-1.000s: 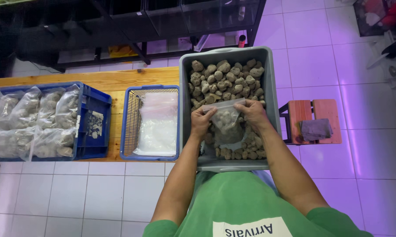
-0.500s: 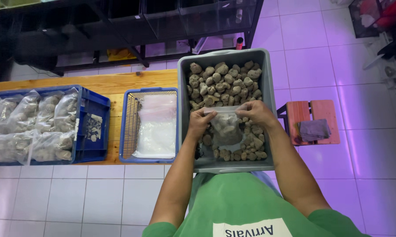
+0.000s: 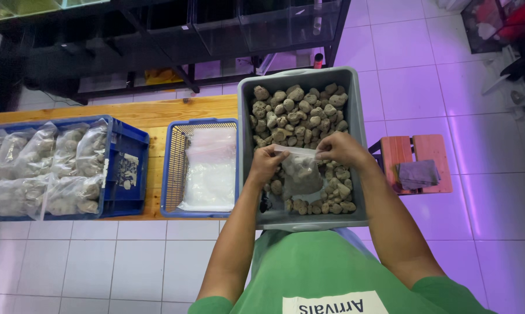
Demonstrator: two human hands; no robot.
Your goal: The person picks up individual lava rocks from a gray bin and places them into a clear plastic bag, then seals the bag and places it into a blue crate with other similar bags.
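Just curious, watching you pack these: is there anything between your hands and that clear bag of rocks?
Nothing visible. The left hand and right hand both pinch the top edge of the clear bag, holding it over the rocks in the grey tub.

Grey tub (image 3: 355, 145) of grey-brown stones (image 3: 297, 113); clear bag (image 3: 300, 171); blue crates (image 3: 126, 174); light wooden bench (image 3: 129, 110); green shirt (image 3: 309, 267).

Green short-sleeved shirt, white patch with dark lettering at chest. Bare forearms; left hand (image 3: 266, 164) and right hand (image 3: 343, 149) ungloved.
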